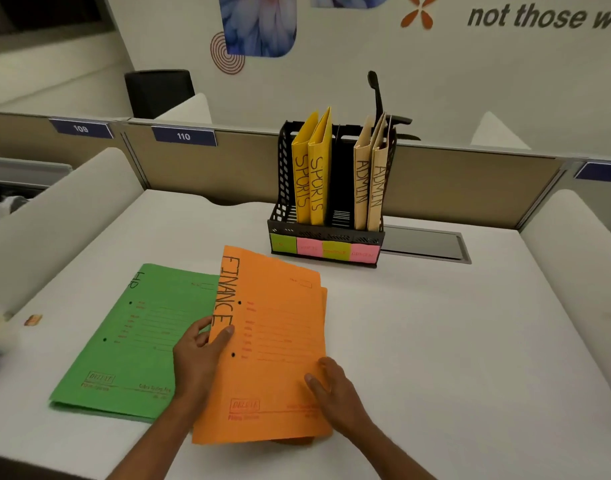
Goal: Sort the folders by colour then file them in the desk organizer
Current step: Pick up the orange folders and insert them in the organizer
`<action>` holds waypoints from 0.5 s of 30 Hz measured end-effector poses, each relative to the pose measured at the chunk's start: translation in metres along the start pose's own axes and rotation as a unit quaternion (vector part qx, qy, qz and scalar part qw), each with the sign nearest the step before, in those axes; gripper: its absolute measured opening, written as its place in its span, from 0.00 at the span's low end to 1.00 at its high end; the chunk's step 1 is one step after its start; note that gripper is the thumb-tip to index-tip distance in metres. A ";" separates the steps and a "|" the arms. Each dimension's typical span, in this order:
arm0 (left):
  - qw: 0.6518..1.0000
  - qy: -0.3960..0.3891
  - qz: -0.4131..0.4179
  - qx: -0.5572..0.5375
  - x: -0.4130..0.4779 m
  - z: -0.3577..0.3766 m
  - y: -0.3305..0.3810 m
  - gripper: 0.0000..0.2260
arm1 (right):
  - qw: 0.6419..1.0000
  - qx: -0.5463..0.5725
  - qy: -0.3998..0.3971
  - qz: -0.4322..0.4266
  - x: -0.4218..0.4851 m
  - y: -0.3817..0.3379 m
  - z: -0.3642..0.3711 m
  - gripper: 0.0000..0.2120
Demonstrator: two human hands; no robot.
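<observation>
Orange folders (276,344) marked FINANCE are stacked in front of me on the white desk, their spine edge lifted. My left hand (200,355) grips that spine edge, thumb on top. My right hand (331,386) lies on the lower right part of the top orange folder, fingers curled at its edge. Green folders (130,341) marked HR lie flat to the left, partly under the orange ones. The black desk organizer (326,233) stands behind, holding two yellow SPORTS folders (311,171) in its left slots and two tan ADMIN folders (369,178) in its right slot. One slot between them is bare.
Coloured sticky labels (324,249) run along the organizer's front. A grey cable hatch (425,244) sits in the desk to the organizer's right. White curved dividers (54,216) flank the desk, and a tan partition (227,168) closes the back. A small tan object (33,319) lies at the left.
</observation>
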State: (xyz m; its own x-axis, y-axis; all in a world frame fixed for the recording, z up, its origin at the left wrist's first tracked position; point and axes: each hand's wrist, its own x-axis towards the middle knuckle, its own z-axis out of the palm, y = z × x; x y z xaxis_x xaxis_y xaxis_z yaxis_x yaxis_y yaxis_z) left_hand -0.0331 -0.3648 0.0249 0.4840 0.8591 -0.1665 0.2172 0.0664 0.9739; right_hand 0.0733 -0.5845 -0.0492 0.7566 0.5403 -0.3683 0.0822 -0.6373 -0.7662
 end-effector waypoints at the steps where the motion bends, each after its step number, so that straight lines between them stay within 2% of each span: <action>1: 1.000 0.009 0.011 -0.007 -0.005 -0.001 0.001 0.21 | 0.999 0.030 0.003 0.015 0.000 -0.002 -0.002 0.30; 6: 0.998 0.032 0.038 -0.046 -0.021 -0.007 0.000 0.20 | 0.984 0.171 0.030 0.047 -0.003 -0.012 -0.005 0.28; 10: 0.997 0.026 0.043 -0.055 -0.028 -0.009 0.002 0.17 | 0.972 0.217 0.041 0.078 -0.005 -0.019 -0.002 0.30; 15: 0.997 -0.050 0.057 -0.032 -0.018 -0.011 0.007 0.17 | 0.966 0.234 0.046 0.097 0.000 -0.032 0.002 0.28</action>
State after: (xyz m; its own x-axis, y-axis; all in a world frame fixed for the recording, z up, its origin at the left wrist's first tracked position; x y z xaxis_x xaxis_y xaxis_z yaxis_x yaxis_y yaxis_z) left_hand -0.0495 -0.3739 0.0362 0.5854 0.8080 -0.0666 0.1029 0.0075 0.9947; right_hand 0.0697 -0.5627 -0.0253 0.7850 0.3707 -0.4963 -0.3524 -0.3918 -0.8499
